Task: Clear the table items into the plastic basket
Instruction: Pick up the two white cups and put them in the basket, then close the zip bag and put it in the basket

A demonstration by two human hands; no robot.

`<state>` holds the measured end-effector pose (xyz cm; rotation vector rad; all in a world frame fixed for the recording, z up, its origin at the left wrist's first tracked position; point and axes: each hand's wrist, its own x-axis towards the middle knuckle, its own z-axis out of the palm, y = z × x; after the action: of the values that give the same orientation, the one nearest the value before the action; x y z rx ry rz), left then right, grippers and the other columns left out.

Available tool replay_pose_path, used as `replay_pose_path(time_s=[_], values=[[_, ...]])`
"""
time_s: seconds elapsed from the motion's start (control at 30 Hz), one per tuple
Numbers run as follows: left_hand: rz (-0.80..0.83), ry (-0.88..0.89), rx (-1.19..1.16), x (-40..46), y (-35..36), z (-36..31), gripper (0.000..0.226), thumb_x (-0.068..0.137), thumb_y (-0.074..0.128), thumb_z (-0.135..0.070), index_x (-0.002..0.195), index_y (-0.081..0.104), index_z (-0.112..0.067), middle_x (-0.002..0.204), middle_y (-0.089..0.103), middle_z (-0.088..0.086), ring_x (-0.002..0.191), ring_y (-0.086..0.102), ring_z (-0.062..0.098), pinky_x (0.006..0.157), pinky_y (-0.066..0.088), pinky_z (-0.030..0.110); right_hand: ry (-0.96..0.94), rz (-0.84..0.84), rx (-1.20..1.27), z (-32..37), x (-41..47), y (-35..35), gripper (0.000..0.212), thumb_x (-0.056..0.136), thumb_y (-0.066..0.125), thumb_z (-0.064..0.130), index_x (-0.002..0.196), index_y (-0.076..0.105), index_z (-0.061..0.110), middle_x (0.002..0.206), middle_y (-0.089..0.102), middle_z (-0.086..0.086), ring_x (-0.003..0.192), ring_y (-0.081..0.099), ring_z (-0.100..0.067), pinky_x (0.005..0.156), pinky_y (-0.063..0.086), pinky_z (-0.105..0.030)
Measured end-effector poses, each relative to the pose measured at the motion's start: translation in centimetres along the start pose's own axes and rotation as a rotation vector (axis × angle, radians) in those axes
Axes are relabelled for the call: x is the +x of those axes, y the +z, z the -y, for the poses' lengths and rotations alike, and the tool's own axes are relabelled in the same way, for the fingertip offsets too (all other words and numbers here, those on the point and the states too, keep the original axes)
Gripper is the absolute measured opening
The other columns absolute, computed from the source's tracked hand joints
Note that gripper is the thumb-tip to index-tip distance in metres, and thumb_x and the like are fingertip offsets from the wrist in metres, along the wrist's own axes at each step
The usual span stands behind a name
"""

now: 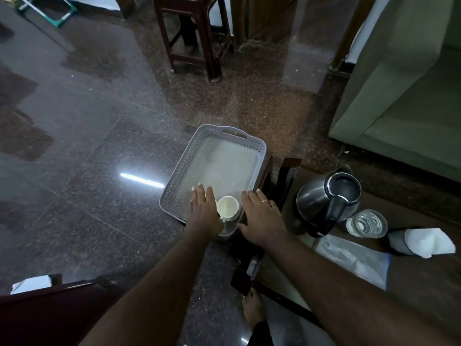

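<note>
**Cup at the near end of the basket**

My left hand [205, 211] and right hand [259, 216] lie flat with fingers spread, one on each side of a white cup [227, 207] that sits upright at the near edge of the grey plastic basket [189, 156]. On the surface [424, 275] to my right stand a steel kettle [321, 196], a clear glass [366, 224] and a white cloth [429, 242].

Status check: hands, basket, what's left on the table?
Both hands, left hand and right hand, open, flanking white cup inside basket. Kettle, glass remain on table. Nothing blocking.
</note>
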<state>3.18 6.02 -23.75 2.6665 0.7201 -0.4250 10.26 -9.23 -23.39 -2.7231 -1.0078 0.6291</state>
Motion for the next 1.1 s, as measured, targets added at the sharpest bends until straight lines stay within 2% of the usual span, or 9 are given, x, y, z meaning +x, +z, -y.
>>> replay_pose_path(time_s=[0.1,0.3,0.53,0.63,0.7,0.83,0.93,1.0,1.1], values=[[-0.100,0.103,0.082,-2.4,0.8,-3.0,0.102,0.082,0.067,-0.037,0.154,0.006,0.000,0.164,-0.003,0.023,0.151,-0.005,0.040,0.121,0.010,0.050,0.024,-0.155,-0.095,-2.3,-3.6,0.2,0.099,0.085,0.062,0.049,0.157,0.006,0.011,0.167,0.002,-0.008,0.153,0.002,-0.031,0.119,0.019,-0.049],[-0.154,0.315,0.188,-7.2,2.7,-11.6,0.105,0.083,0.064,-0.044,0.156,-0.001,-0.005,0.164,-0.010,0.020,0.152,-0.008,0.036,0.120,0.006,0.051,0.139,-0.350,-0.108,-9.4,-12.5,-0.7,0.095,0.084,0.063,0.045,0.157,0.014,0.011,0.167,0.005,-0.008,0.152,0.008,-0.035,0.117,0.025,-0.054],[-0.203,0.674,0.143,-13.1,8.5,-23.1,0.089,0.079,0.069,-0.041,0.150,0.033,-0.003,0.161,0.021,0.022,0.149,0.021,0.036,0.111,0.034,0.053,0.401,-0.332,-0.159,-20.2,-23.5,-0.4,0.083,0.085,0.065,0.036,0.155,0.026,0.011,0.163,0.022,-0.007,0.149,0.021,-0.035,0.117,0.028,-0.051],[-0.107,0.715,0.186,-13.7,12.2,-25.5,0.080,0.080,0.069,-0.040,0.146,0.042,-0.005,0.159,0.029,0.019,0.146,0.031,0.036,0.106,0.040,0.048,0.461,-0.251,-0.161,-23.8,-25.7,2.1,0.088,0.091,0.055,0.042,0.158,0.007,0.011,0.166,0.003,-0.007,0.152,0.007,-0.036,0.119,0.020,-0.052],[0.009,0.678,0.260,-13.4,14.9,-26.1,0.075,0.087,0.059,-0.044,0.150,0.034,-0.012,0.163,0.022,0.013,0.150,0.024,0.032,0.109,0.036,0.043,0.505,-0.194,-0.137,-25.4,-26.2,4.4,0.085,0.095,0.047,0.039,0.157,-0.004,0.011,0.166,-0.010,-0.007,0.152,-0.002,-0.036,0.120,0.015,-0.052],[0.189,0.626,0.412,-11.6,20.5,-25.9,0.067,0.098,0.038,-0.052,0.156,0.016,-0.026,0.167,0.008,0.003,0.153,0.008,0.027,0.114,0.026,0.041,0.569,-0.108,-0.057,-27.6,-25.9,9.3,0.080,0.099,0.042,0.035,0.156,-0.009,0.011,0.166,-0.011,-0.008,0.152,-0.002,-0.036,0.121,0.014,-0.052],[0.257,0.618,0.458,-10.3,23.6,-25.7,0.062,0.100,0.035,-0.049,0.156,0.016,-0.027,0.167,0.004,0.005,0.153,0.007,0.030,0.118,0.024,0.046,0.612,-0.055,-0.040,-29.1,-25.1,12.4,0.078,0.099,0.039,0.041,0.157,-0.003,0.010,0.165,0.011,-0.013,0.150,0.013,-0.038,0.119,0.017,-0.052],[0.265,0.619,0.467,-9.3,25.1,-25.4,0.061,0.100,0.036,-0.046,0.155,0.018,-0.026,0.167,0.002,0.009,0.153,0.007,0.031,0.118,0.023,0.049,0.687,-0.092,-0.029,-29.9,-24.2,14.0,0.076,0.094,0.043,0.044,0.156,0.013,0.010,0.147,0.043,-0.015,0.133,0.040,-0.037,0.109,0.031,-0.048],[0.281,0.607,0.442,-8.5,26.6,-24.9,0.061,0.100,0.036,-0.045,0.155,0.019,-0.023,0.167,0.004,0.010,0.152,0.008,0.031,0.118,0.023,0.049,0.821,-0.152,0.131,-30.2,-22.9,15.4,0.069,0.092,0.046,0.047,0.148,0.031,0.010,0.125,0.060,-0.012,0.114,0.054,-0.033,0.093,0.041,-0.044]])
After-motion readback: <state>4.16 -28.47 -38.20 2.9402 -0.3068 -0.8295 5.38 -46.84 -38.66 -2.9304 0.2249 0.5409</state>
